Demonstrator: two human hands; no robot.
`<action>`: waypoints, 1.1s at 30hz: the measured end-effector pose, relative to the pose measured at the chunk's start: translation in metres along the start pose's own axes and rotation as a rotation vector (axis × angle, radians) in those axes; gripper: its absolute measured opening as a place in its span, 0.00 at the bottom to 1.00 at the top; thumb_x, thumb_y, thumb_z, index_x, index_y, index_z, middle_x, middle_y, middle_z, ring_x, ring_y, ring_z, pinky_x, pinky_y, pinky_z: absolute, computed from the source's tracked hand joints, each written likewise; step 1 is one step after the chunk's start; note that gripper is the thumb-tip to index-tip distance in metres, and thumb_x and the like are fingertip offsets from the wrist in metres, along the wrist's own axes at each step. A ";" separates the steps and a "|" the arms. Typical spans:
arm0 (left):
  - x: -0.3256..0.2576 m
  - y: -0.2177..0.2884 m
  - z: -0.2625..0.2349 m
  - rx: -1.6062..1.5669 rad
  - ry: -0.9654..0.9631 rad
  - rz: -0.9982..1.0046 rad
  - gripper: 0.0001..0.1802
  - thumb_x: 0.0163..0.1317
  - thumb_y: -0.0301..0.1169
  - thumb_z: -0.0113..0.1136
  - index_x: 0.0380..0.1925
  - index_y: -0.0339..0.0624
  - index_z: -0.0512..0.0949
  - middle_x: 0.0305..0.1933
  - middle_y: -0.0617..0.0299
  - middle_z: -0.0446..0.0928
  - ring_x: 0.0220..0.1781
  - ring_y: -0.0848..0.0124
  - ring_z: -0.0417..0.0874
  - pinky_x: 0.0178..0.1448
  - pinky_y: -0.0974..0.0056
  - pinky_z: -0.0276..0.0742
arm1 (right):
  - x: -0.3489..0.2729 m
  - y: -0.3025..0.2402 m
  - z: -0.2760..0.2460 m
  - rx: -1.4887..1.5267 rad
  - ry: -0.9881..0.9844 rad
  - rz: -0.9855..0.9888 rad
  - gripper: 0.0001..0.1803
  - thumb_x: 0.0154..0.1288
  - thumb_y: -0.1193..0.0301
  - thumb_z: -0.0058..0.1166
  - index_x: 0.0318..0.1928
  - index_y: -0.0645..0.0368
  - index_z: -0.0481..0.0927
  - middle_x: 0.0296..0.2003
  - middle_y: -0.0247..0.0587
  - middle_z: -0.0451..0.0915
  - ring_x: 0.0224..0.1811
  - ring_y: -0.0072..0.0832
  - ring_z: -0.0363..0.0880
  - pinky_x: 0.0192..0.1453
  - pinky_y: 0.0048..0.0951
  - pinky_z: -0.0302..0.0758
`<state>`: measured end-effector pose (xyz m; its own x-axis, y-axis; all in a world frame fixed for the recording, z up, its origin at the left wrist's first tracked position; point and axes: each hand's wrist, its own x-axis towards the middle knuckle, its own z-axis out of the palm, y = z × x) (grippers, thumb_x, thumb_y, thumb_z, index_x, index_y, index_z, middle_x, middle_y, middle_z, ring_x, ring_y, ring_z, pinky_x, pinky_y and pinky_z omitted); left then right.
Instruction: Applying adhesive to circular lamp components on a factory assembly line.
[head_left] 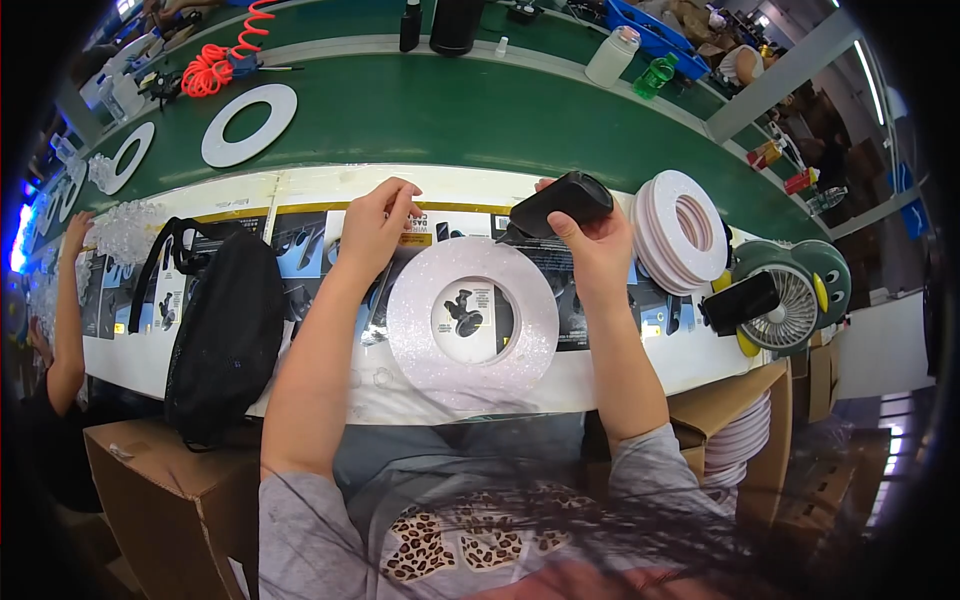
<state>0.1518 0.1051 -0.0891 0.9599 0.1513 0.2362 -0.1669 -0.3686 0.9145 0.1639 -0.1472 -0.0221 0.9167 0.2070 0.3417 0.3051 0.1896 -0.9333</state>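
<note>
My right hand [597, 235] grips a black squeeze bottle [562, 200], tilted so that its thin nozzle points down and left at the far rim of a white glittery ring [420, 300]. Whether the nozzle touches the ring I cannot tell. The ring lies flat on the table in front of me, and printed sheets show through its hole. To the ring's upper left hovers my left hand [378, 225], its fingers curled in; anything inside them is hidden. Just right of my right hand stands a stack of similar rings [690, 235].
A small green fan [785, 310] stands at the right, with a black phone-like slab before it. On the left lies a black bag [225, 330]. Another white ring [250, 125] rests on the green belt [400, 110]. A co-worker's arm [68, 310] reaches in at far left.
</note>
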 end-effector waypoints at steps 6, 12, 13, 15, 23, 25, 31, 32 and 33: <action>0.000 0.001 -0.001 -0.016 0.001 0.009 0.14 0.70 0.33 0.47 0.38 0.34 0.78 0.28 0.59 0.79 0.26 0.78 0.77 0.32 0.73 0.75 | 0.000 0.002 0.001 -0.007 -0.001 -0.008 0.24 0.55 0.76 0.66 0.52 0.66 0.72 0.47 0.51 0.80 0.51 0.34 0.79 0.59 0.32 0.74; 0.000 -0.004 0.000 -0.016 0.037 0.032 0.13 0.69 0.34 0.48 0.38 0.37 0.78 0.23 0.59 0.80 0.23 0.76 0.79 0.29 0.72 0.74 | 0.001 0.000 0.002 -0.011 -0.006 0.010 0.24 0.55 0.75 0.66 0.51 0.67 0.72 0.47 0.51 0.80 0.51 0.33 0.79 0.59 0.32 0.74; 0.000 -0.003 0.001 -0.017 0.037 0.029 0.12 0.69 0.34 0.48 0.38 0.37 0.78 0.23 0.59 0.80 0.23 0.76 0.79 0.29 0.72 0.74 | 0.001 0.000 0.001 -0.012 -0.004 0.008 0.24 0.55 0.75 0.66 0.51 0.67 0.72 0.47 0.51 0.80 0.51 0.33 0.79 0.59 0.32 0.74; 0.001 -0.003 0.002 -0.022 0.033 0.029 0.13 0.69 0.34 0.48 0.38 0.37 0.78 0.23 0.60 0.80 0.23 0.76 0.79 0.29 0.72 0.74 | 0.001 -0.001 0.000 -0.011 -0.006 0.016 0.24 0.55 0.75 0.66 0.51 0.67 0.72 0.47 0.51 0.80 0.51 0.33 0.79 0.59 0.32 0.74; -0.001 0.002 -0.002 -0.001 -0.005 -0.021 0.13 0.70 0.33 0.47 0.38 0.34 0.78 0.28 0.59 0.79 0.26 0.79 0.75 0.33 0.74 0.74 | 0.001 -0.004 -0.001 -0.022 0.028 0.014 0.24 0.55 0.75 0.66 0.51 0.67 0.73 0.46 0.51 0.81 0.50 0.32 0.79 0.58 0.31 0.74; -0.001 0.003 -0.002 -0.006 -0.008 -0.039 0.13 0.70 0.33 0.47 0.38 0.34 0.78 0.28 0.59 0.79 0.26 0.79 0.75 0.32 0.74 0.74 | 0.002 -0.005 -0.005 -0.039 0.025 0.011 0.23 0.55 0.75 0.66 0.50 0.67 0.73 0.45 0.50 0.81 0.49 0.32 0.80 0.58 0.30 0.74; 0.001 0.002 0.000 0.005 -0.011 -0.036 0.13 0.70 0.33 0.47 0.38 0.34 0.78 0.28 0.59 0.79 0.26 0.79 0.75 0.32 0.74 0.74 | 0.001 -0.007 -0.009 -0.142 0.067 0.029 0.23 0.55 0.75 0.66 0.50 0.67 0.74 0.45 0.48 0.81 0.48 0.30 0.80 0.57 0.29 0.74; 0.001 0.000 0.000 0.007 -0.010 -0.035 0.13 0.70 0.33 0.47 0.38 0.34 0.78 0.28 0.59 0.79 0.26 0.79 0.75 0.32 0.74 0.74 | 0.001 -0.006 -0.009 -0.139 0.062 0.030 0.23 0.55 0.76 0.66 0.50 0.67 0.73 0.44 0.48 0.81 0.48 0.30 0.80 0.57 0.29 0.74; 0.000 -0.004 0.000 0.008 0.011 -0.012 0.13 0.69 0.34 0.48 0.38 0.36 0.78 0.26 0.59 0.80 0.24 0.77 0.77 0.31 0.72 0.74 | 0.002 -0.005 -0.008 -0.136 0.057 0.030 0.23 0.55 0.76 0.66 0.50 0.67 0.73 0.44 0.48 0.81 0.48 0.30 0.80 0.57 0.29 0.74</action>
<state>0.1527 0.1061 -0.0927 0.9592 0.1658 0.2292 -0.1538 -0.3742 0.9145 0.1659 -0.1558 -0.0176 0.9382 0.1548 0.3097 0.3054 0.0516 -0.9508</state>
